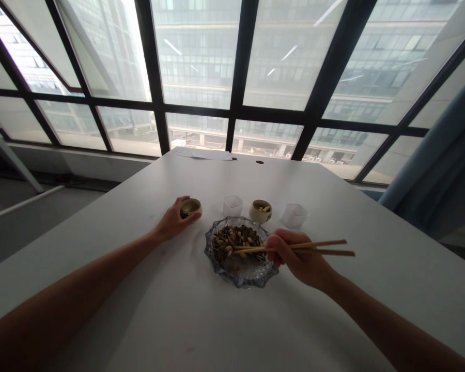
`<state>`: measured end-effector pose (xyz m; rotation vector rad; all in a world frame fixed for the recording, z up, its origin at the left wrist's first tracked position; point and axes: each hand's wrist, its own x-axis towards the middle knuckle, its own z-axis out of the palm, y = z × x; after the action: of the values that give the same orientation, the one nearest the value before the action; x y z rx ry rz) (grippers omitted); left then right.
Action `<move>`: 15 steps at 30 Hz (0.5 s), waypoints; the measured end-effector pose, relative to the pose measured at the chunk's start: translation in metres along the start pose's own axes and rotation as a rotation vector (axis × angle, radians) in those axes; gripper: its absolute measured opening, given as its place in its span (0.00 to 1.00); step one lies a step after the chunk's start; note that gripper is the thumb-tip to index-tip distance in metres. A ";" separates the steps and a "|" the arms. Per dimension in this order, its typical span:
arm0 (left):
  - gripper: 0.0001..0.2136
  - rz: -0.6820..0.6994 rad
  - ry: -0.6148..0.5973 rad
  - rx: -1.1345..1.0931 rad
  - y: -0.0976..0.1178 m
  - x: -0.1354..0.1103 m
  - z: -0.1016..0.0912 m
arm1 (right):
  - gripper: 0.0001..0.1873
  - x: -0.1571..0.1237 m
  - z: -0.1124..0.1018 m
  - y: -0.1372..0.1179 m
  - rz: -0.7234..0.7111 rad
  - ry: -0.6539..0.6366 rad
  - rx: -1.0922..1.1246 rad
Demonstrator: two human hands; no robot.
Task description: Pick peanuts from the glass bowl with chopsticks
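Observation:
My left hand (175, 219) is wrapped round a small green-glazed cup (194, 202) that stands on the table, with a few dark seeds at its bottom. In my right hand (294, 253) is a pair of wooden chopsticks (325, 247), closed round them. Their tips reach into a scalloped glass dish (251, 279), among striped sunflower seeds (236, 235) mixed with paler nuts or seeds. Whether the tips pinch a seed I cannot tell. Behind the dish stands a second small cup (259, 213) with pale nuts in it, apart from both hands.
Two translucent plastic cups, one left (232, 205) and one right (294, 216), flank the second small cup. Sheets of paper (205, 154) lie at the far end of the white table (170, 310). Beyond are large windows; a blue curtain (434, 160) hangs at right.

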<state>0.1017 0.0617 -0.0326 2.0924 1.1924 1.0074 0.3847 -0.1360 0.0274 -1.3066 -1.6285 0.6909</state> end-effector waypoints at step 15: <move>0.38 0.010 0.003 -0.003 0.001 0.000 0.000 | 0.24 0.004 -0.004 0.011 -0.084 0.236 0.012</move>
<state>0.1019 0.0616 -0.0320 2.0971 1.1823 1.0160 0.3927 -0.1294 0.0210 -1.2536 -1.4763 0.4759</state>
